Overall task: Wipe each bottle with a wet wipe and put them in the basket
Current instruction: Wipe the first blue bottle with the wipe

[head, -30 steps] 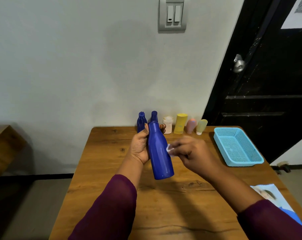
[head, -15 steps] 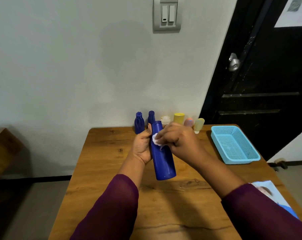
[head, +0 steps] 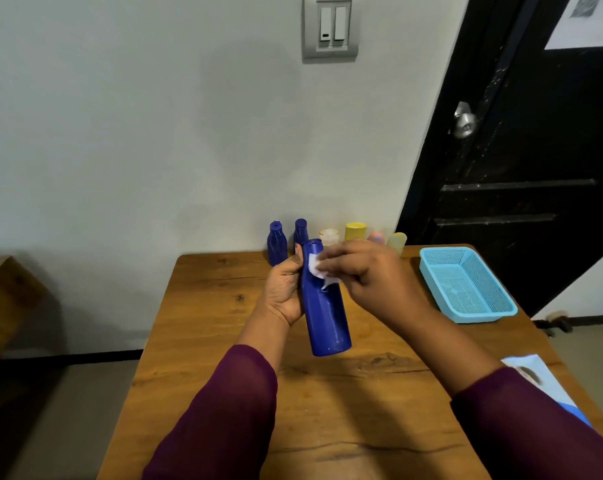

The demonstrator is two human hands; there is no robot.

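My left hand point(head: 283, 289) grips a tall dark blue bottle point(head: 324, 317) above the wooden table point(head: 345, 403), its base tilted toward me. My right hand point(head: 366, 275) presses a white wet wipe point(head: 318, 268) against the bottle's upper part near the cap. Behind them, along the table's far edge, stand two small blue bottles point(head: 276, 244), a whitish bottle point(head: 329, 236), a yellow bottle point(head: 355, 231), a pink one point(head: 375, 237) and a pale yellow-green one point(head: 397, 241), partly hidden by my hands. A light blue basket point(head: 466, 284) sits at the far right of the table with nothing in it.
A blue and white packet point(head: 542, 386) lies at the table's right edge by my right sleeve. A black door point(head: 521, 161) stands behind the basket. A grey wall runs behind the table, and a wooden piece of furniture point(head: 2, 299) is at the left.
My right hand moved with the wipe from the bottle's right side up onto its upper part near the cap. The bottle stayed in my left hand.
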